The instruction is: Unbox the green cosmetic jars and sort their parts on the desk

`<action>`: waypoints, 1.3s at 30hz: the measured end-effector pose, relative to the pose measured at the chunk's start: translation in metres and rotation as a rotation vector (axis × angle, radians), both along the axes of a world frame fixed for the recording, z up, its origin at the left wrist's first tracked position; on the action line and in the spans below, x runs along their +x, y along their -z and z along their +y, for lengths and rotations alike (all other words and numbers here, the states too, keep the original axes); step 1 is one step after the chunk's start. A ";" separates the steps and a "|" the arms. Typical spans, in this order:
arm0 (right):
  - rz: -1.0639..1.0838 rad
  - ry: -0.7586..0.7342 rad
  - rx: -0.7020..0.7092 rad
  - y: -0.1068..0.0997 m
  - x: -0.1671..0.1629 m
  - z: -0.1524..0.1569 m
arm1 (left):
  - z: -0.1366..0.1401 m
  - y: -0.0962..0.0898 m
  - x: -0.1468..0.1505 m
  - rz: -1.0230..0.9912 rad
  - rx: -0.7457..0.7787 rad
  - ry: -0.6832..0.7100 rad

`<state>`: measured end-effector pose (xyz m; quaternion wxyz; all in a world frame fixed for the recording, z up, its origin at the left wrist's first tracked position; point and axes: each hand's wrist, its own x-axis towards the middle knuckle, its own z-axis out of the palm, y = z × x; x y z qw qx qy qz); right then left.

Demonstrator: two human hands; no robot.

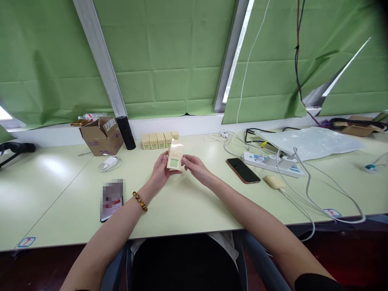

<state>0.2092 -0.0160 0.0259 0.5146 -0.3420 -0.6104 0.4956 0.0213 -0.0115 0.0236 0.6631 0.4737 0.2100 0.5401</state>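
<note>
A small tan cardboard box (175, 155) with a green-and-white window-like patch is held up over the middle of the table, tilted toward me. My left hand (160, 169) is closed around its left side and bottom, with a beaded bracelet on that wrist. At the box's right edge, my right hand (195, 165) pinches with thumb and fingers near the lower corner. Behind it, several similar small tan boxes (153, 141) stand in a row against the wall.
An open brown carton (103, 137) and a black cylinder (125, 132) stand back left. A white charger (109, 162) and a phone (112, 202) lie left. Toward the right are a dark phone (243, 170), a power strip (273, 164), loose cables and a plastic bag (315, 141).
</note>
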 end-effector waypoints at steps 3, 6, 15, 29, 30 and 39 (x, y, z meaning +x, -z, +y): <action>0.073 -0.064 -0.058 -0.002 -0.010 -0.002 | -0.002 -0.001 0.001 0.028 0.012 -0.012; 0.173 -0.066 -0.107 -0.002 -0.013 0.002 | -0.001 -0.003 -0.003 0.109 0.042 -0.078; 0.320 -0.047 -0.231 -0.006 -0.010 0.016 | -0.004 -0.006 -0.005 0.224 0.237 -0.062; 0.301 -0.009 -0.181 0.011 -0.022 -0.002 | -0.013 0.013 -0.001 0.317 0.281 -0.167; 0.298 -0.001 -0.174 0.012 -0.023 -0.001 | -0.013 0.013 -0.001 0.312 0.281 -0.171; 0.260 0.059 -0.134 0.026 -0.027 0.002 | -0.018 0.006 0.003 0.271 0.228 -0.212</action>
